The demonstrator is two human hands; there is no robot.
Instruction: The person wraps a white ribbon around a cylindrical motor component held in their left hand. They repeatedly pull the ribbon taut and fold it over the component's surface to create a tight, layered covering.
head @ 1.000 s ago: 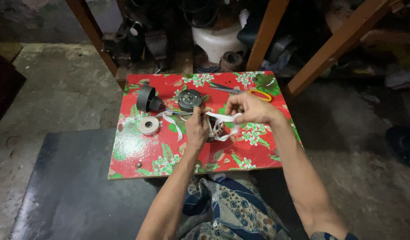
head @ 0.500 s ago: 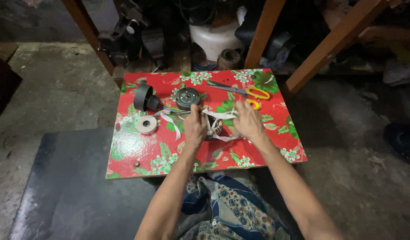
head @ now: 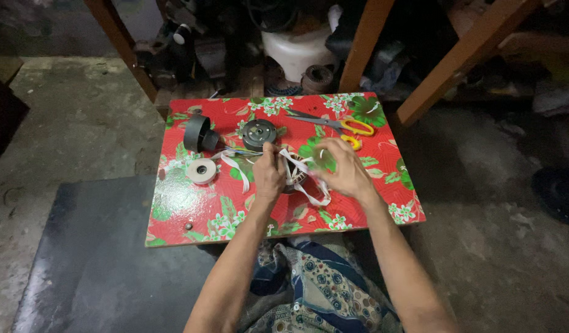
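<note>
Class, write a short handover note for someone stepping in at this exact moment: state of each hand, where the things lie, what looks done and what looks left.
Left hand: pinching white ribbon strips over a small round part on the red floral board.
Right hand: grip closed on the same strips from the other side.
Nearby: tape roll at left, black ring and round motor part behind, yellow-handled scissors at the far right, untouched.
Done: strips partly wrapped around the part.
Left: loose ends trail over the board; whether any are tied cannot be seen.
</note>
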